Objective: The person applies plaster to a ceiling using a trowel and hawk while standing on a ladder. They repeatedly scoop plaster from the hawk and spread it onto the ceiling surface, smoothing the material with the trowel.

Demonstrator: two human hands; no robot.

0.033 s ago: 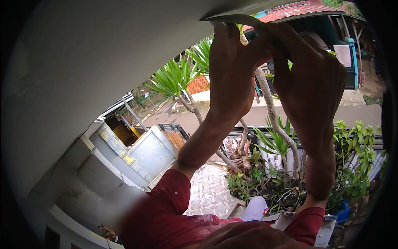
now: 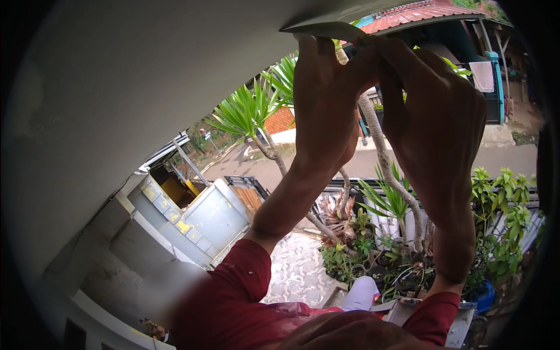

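Observation:
Overhead, a thin metal scraper point(image 2: 324, 29) lies with its edge against the pale ceiling point(image 2: 146, 76). My right hand point(image 2: 434, 99) is closed around its right end, where a bit of red shows near the fingertips. My left hand point(image 2: 326, 99) has its fingers up against the underside of the blade, and its thumb reaches toward the right hand. Both arms are raised, in dark red sleeves. The scraper's handle is mostly hidden by my fingers.
Below are a patterned paved yard point(image 2: 297, 268), potted plants point(image 2: 379, 268) and tall thin trunks point(image 2: 382, 151) close to my arms. A low grey wall point(image 2: 216, 213) stands left. Across the road is a red-roofed building point(image 2: 420, 20). A metal plank or step point(image 2: 461, 321) sits beneath me.
The scraper has tilted slightly, so more of its flat face shows. My right hand has shifted down a touch; the grip of both hands is the same.

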